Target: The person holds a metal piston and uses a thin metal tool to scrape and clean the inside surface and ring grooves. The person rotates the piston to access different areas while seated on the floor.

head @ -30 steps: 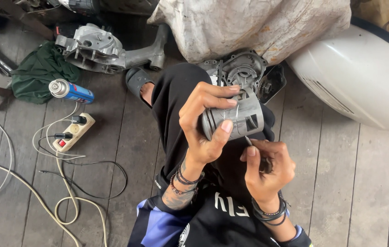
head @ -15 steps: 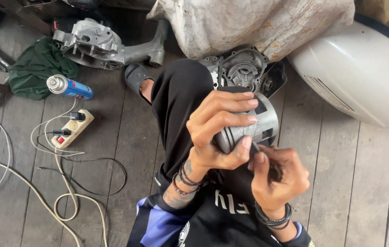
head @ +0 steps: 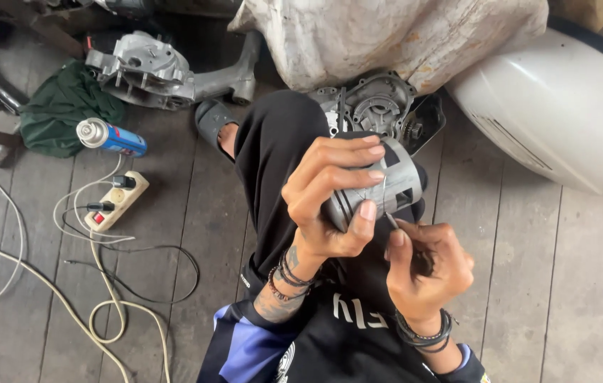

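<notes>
Soft, even daylight; faint shadows, sharp focus throughout.

the left hand [head: 333, 195] has rolled the grey piston [head: 379, 188] a little, and the right hand [head: 426, 266] now pokes its thin tool [head: 386, 206] higher against it.

Left hand [head: 333, 195] curled in a full grip; right hand [head: 426, 269] pinched shut below it.

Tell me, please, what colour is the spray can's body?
Blue, with a silver top; the spray can shows in the head view.
</notes>
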